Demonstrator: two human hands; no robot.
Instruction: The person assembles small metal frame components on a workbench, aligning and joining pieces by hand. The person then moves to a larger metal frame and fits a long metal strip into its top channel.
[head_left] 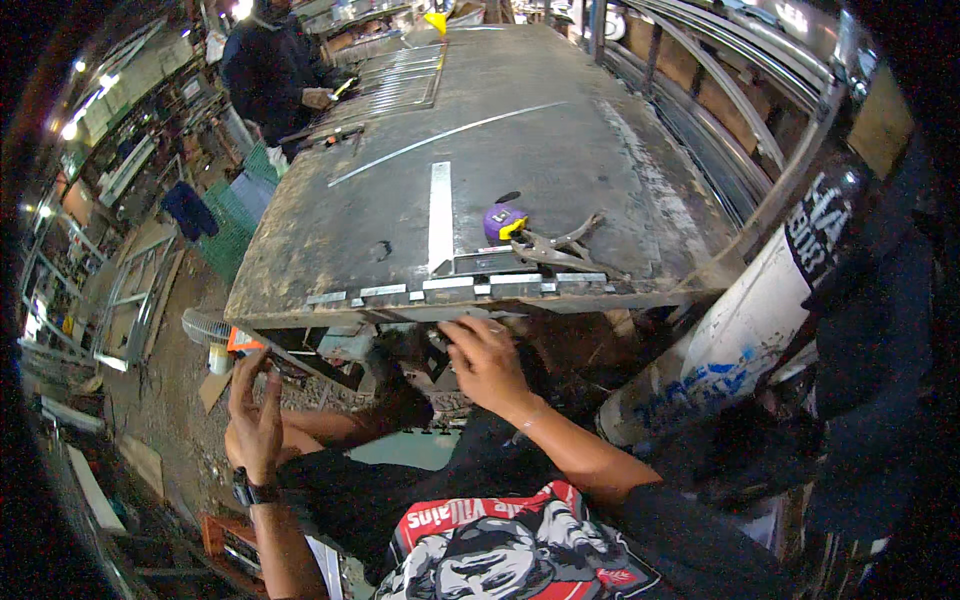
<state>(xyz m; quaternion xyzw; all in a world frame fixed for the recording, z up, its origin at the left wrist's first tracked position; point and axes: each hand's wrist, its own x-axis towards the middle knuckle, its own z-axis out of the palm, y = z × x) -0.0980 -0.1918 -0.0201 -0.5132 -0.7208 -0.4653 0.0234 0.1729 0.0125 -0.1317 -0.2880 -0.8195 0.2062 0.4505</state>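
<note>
My left hand [256, 410] is raised left of the workbench's near corner, fingers apart, with nothing visible in it; a dark watch is on its wrist. Just below the bench's front edge is my right hand [490, 368], its fingers loosely bent and spread, holding nothing that I can see. Several short metal pieces [447, 283] lie in a row along that edge. Behind them rest a pale flat metal strip [440, 215], a purple and yellow tape measure [503, 222] and a dark metal tool resembling clamp pliers [555, 248].
The large dark workbench [500, 140] stretches away from me, with a thin metal rod [440, 142] across it. A barred metal frame [400, 80] lies at the far left, near another person [268, 70]. At right leans a white cylinder [710, 345]; a fan [205, 325] stands at left.
</note>
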